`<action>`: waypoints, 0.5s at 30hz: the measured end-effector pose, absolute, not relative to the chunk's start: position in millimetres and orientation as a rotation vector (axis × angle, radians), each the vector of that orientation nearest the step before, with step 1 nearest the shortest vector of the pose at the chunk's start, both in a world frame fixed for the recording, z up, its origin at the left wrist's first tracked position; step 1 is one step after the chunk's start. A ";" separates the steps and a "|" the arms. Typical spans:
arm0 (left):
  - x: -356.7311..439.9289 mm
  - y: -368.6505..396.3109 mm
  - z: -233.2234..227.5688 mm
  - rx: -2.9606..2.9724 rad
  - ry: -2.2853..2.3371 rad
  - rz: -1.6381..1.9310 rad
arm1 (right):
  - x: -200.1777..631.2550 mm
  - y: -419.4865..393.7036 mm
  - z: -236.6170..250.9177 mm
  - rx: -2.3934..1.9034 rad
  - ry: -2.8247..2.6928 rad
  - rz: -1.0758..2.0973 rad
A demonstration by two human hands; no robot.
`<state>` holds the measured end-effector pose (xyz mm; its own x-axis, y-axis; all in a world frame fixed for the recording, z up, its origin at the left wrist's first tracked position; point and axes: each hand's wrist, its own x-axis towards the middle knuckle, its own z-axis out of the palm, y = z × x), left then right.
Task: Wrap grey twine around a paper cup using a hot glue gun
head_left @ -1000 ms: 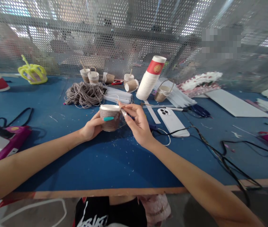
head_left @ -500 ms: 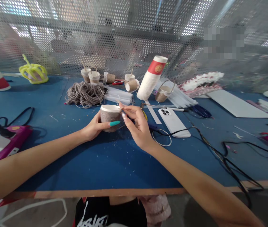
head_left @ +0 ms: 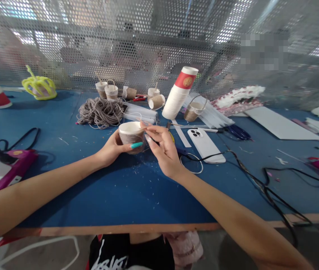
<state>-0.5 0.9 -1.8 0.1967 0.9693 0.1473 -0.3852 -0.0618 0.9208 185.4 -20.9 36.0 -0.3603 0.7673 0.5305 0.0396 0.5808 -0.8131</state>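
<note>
the left hand point(head_left: 111, 150) holds a small paper cup point(head_left: 131, 135) up over the blue table point(head_left: 120, 191). the fingers are curled around the cup and the thumb with a teal nail lies across its front. the cup has grey-brown string wound around its side, and its white rim shows on top. the cup tips a little toward the camera, so you can see inside.

the right hand point(head_left: 163, 150) is just beside the cup, on its right. its thumb and first finger are pinched together at the cup's rim. it seems to hold something thin there, but it is too small to tell what. the other fingers are loosely bent.

behind the cup lies a messy pile of string point(head_left: 101, 111). near it are some little cups point(head_left: 107, 90) with handles. a tall stack of white cups point(head_left: 178, 94) leans to one side, with a red band on the top one. a white phone point(head_left: 204, 144) lies face down to the right of the hands, and a black cable point(head_left: 255, 180) runs past it to the table's edge. a pink tool point(head_left: 4, 170) lies far left. a yellow crown thing point(head_left: 39, 87) sits at the back left.
</note>
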 end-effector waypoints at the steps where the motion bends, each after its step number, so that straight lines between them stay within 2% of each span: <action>1: -0.3 0.6 -1.4 1.082 0.696 1.274 | 185.8 -20.3 35.4 -0.686 -1.809 0.827; 6: -0.6 -2.7 2.9 1.048 0.651 1.189 | 188.1 -17.4 30.2 -0.731 -1.927 0.611; 10: 1.0 -4.1 7.2 1.097 0.606 1.109 | 187.9 -20.4 29.6 -0.682 -1.994 0.606; 15: 5.2 -1.7 5.7 1.090 0.690 1.205 | 196.1 -17.6 49.3 -0.616 -2.069 0.649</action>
